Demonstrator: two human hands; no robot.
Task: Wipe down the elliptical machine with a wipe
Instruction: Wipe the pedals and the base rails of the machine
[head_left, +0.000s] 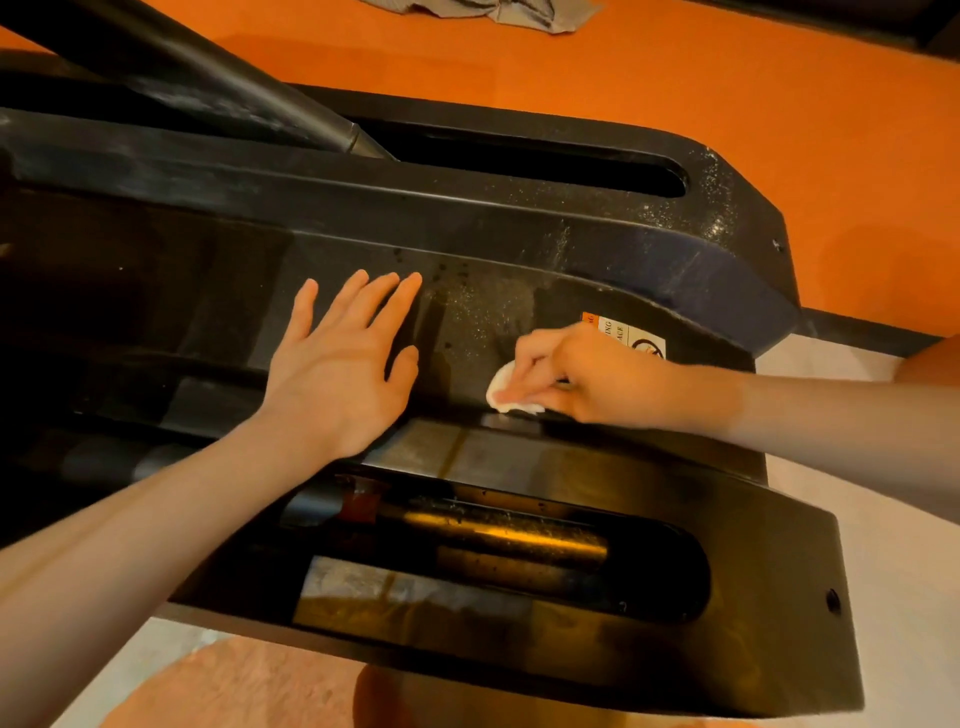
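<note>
The wipe (511, 392) was pinched in the right hand (587, 376) at mid-frame, the left hand (345, 358) laid flat, while dust remained on the elliptical machine (701, 218) at upper right

left hand (340, 374) flat, right hand (587, 379) pinching

Dim warm light, wide-angle edge distortion

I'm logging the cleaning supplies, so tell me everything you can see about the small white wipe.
The small white wipe looks like soft, crumpled cloth or paper, bunched into a little wad. The right hand pinches it with curled fingers and presses it onto the black elliptical machine cover, near the cover's front edge, left of a warning sticker. Most of it is hidden under the fingers.
</note>
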